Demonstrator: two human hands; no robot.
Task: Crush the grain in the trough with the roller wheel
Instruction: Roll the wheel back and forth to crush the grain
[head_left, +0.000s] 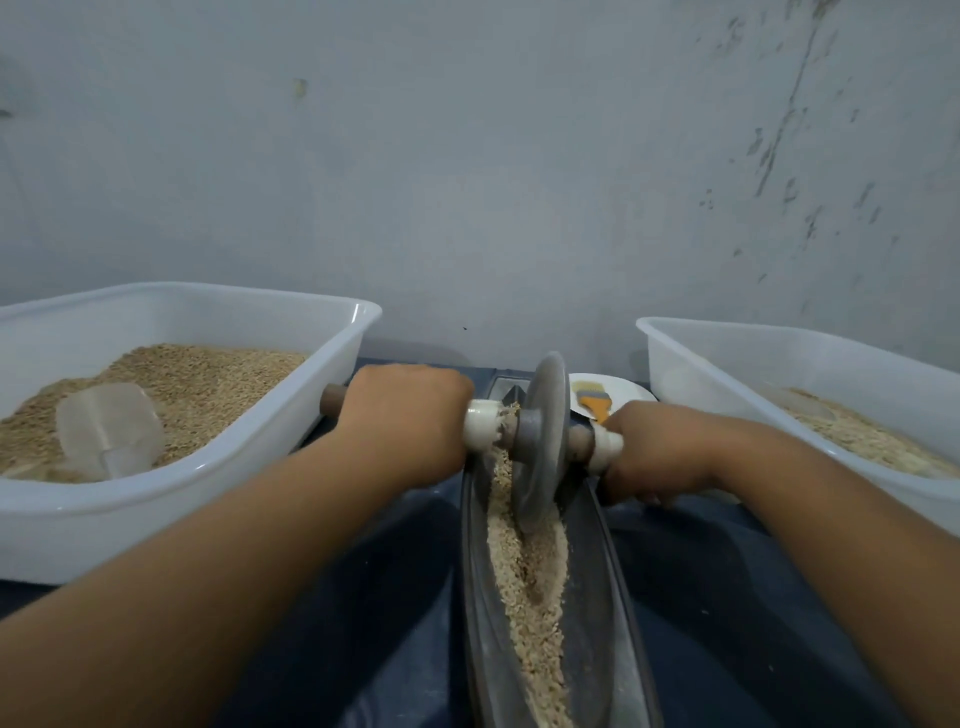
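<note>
I am gripping the axle (332, 399) with both hands, left (410, 415) and right (657, 452), beside the heavy, rigid wheel (540, 441), which is standing in the trough (613, 597) on loose grain (524, 571).

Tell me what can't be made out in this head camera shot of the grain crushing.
- Near end of the long grey metal trough: cut off by the bottom edge.
- Axle handle under the left hand and right hand: covered by the hands.
- Orange-handled brush on the white plate: partly behind the grey roller wheel.
- Clear plastic scoop in the left white tub: blurred.
</note>
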